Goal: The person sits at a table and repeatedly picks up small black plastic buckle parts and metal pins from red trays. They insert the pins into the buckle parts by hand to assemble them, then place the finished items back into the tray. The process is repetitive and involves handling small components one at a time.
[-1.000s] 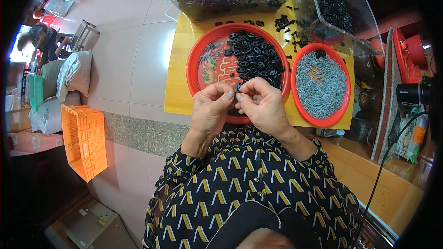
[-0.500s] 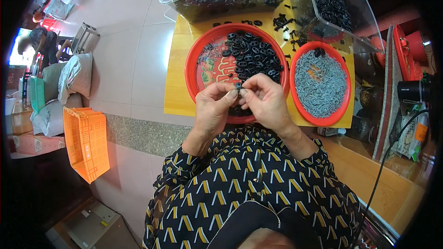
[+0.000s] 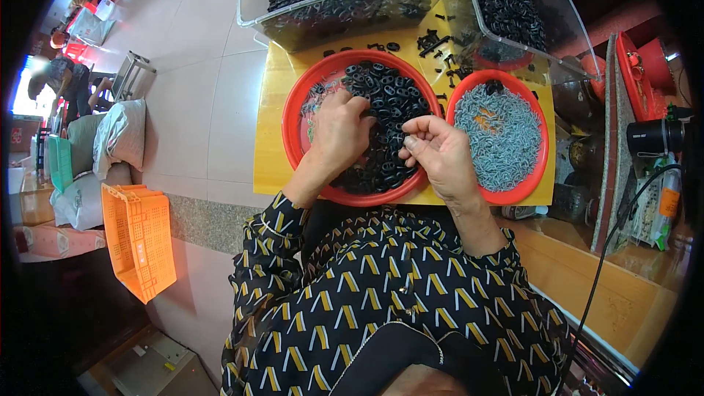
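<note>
Over the round red plastic tray [image 3: 292, 121], presumably close for reach, the right hand [image 3: 444, 152] pinches narrowly — contents unclear; the left hand [image 3: 340, 126], near black oval pieces [image 3: 389, 94] — can't tell.

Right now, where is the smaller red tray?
In the head view, the smaller red tray is right of centre on the yellow table, beside the larger red tray and near the right hand.

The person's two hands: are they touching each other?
No, a gap with black pieces showing below separates the left hand from the right hand.
</note>
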Demonstrator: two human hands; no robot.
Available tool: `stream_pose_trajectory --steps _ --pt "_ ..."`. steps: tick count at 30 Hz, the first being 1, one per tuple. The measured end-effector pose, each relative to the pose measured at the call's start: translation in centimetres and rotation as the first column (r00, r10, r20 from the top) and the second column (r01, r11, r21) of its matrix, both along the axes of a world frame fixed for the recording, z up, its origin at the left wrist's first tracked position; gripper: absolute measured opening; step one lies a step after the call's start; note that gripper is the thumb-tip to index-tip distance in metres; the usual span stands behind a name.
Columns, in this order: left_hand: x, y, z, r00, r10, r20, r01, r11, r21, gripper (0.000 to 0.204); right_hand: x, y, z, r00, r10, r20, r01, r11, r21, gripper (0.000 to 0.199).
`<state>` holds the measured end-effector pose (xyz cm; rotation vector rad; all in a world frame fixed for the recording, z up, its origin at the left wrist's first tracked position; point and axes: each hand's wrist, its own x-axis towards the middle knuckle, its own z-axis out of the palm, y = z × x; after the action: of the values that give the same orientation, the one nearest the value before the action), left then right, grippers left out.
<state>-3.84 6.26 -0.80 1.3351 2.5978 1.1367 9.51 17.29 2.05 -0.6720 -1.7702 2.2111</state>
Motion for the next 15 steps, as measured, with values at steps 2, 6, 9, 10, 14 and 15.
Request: stream_pose_trajectory --steps 2,6,9,10,14,15 --pt "0.0 0.2 -0.5 1.000 0.004 -0.018 -0.004 1.000 -0.007 0.014 0.1 0.1 0.0 1.000 0.011 0.004 -0.011 1.000 -0.002 0.013" --pt "-0.3 0.1 -0.5 0.999 -0.030 0.028 0.030 0.999 0.011 0.013 0.0 0.2 0.1 0.999 0.054 0.005 -0.054 0.999 -0.001 0.011" --pt "-0.1 -0.4 -0.4 0.990 -0.030 0.141 0.022 0.998 0.058 0.013 -0.2 0.1 0.1 0.998 0.061 -0.009 -0.061 0.998 -0.024 0.009" --pt "0.0 -0.6 -0.5 0.980 -0.028 0.198 0.013 0.997 0.075 0.013 -0.3 0.0 0.1 0.998 0.056 -0.015 -0.056 0.998 -0.031 0.008" --pt "1.3 -2.3 -0.1 0.872 -0.121 0.475 0.019 0.977 0.214 0.010 -1.0 -0.7 -0.7 0.993 0.063 -0.095 -0.055 0.994 0.091 0.007" --pt "1.9 -2.8 0.4 0.771 -0.125 0.625 -0.020 0.975 0.220 0.010 -1.3 -1.2 -0.5 0.992 0.060 -0.112 -0.046 0.991 0.125 0.006"
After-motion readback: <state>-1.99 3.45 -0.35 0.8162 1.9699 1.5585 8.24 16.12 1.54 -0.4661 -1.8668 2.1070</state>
